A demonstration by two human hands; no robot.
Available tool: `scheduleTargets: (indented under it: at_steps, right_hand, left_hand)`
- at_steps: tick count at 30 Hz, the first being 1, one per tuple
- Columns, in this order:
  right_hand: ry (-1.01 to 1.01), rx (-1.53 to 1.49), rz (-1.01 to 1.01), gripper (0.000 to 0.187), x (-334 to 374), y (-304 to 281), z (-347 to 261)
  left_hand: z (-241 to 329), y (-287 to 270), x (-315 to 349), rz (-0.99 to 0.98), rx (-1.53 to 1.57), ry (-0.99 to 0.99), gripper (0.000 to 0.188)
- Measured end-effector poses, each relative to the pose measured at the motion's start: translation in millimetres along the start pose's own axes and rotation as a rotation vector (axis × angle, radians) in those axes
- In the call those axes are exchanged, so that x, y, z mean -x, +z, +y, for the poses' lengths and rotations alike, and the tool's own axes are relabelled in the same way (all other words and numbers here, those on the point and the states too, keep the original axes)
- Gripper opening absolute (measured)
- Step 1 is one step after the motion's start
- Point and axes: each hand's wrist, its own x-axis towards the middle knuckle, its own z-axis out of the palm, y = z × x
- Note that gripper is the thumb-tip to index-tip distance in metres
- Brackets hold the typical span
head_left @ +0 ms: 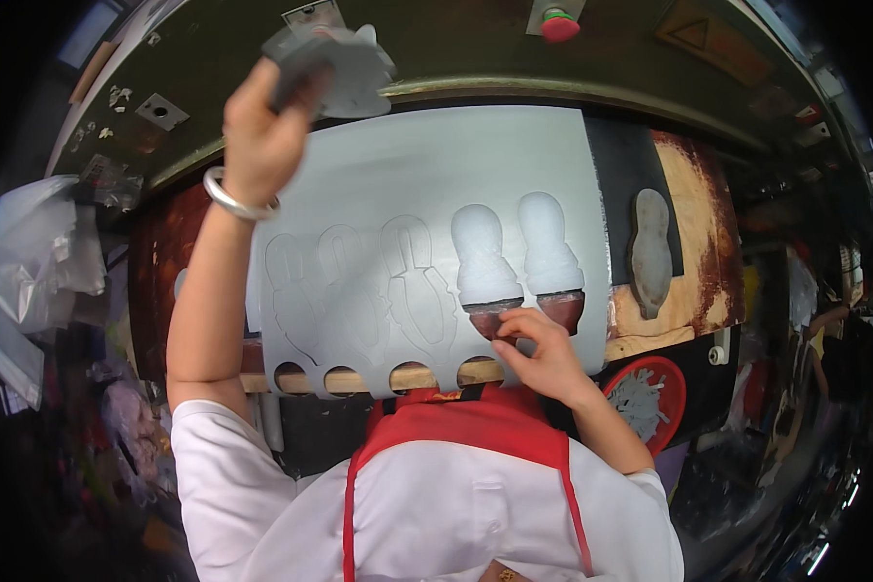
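Observation:
A large grey sheet [359, 175] lies across the work surface, with several sole-shaped outlines cut into it. Toward its right are two sole-shaped openings, a left opening [483, 257] and a right opening [551, 242], showing white and red-brown beneath. My left hand [267, 131], with a bangle on the wrist, is raised over the sheet's far left corner. It grips a bunch of grey cut pieces [349, 78], blurred by motion. At the lower end of the left opening, my right hand [538, 349] has bent fingers, thumb and forefinger slightly apart, nothing visible between them.
A sole-shaped grey piece [652, 252] lies on the worn wooden board [703, 213] at right. Below it stands a red tub [677, 407] of grey scraps. The dark green machine [456, 48] spans the far side, with a red button [560, 26]. Clear plastic bags [44, 252] hang at left.

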Motion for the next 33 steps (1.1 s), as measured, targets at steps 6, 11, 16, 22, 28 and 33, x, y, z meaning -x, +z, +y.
scheduleTargets:
  at_steps: [6, 11, 16, 22, 28, 33]
  right_hand:
    - [0.525, -0.673, -0.497, 0.054, -50.5, 29.3, 33.1]
    - [0.702, -1.195, -0.574, 0.07, -61.8, 34.7, 58.7]
    - [0.584, -1.236, -0.374, 0.06, -57.5, 40.2, 30.2]
    - [0.295, -0.127, -0.122, 0.006, -46.4, 26.1, -10.8]
    - [0.184, -0.161, -0.173, 0.004, -39.3, 37.9, -30.5]
    - [0.315, -0.477, -0.456, 0.01, -54.3, 83.3, -25.0]
  left_hand:
    - [20.6, 63.2, 149.5, -0.826, -0.087, 0.325, 0.066]
    - [2.9, 62.8, 197.4, -0.831, -0.006, 0.235, 0.064]
    - [1.1, 72.8, 196.0, -0.669, 0.122, 0.023, 0.049]
    - [-13.4, 25.4, 118.7, 0.313, 0.171, -0.835, 0.031]
    - [-28.0, -67.1, 47.9, 0.441, 0.249, -0.005, 0.022]
    - [-9.0, -35.0, 134.0, -0.244, -0.331, 0.221, 0.053]
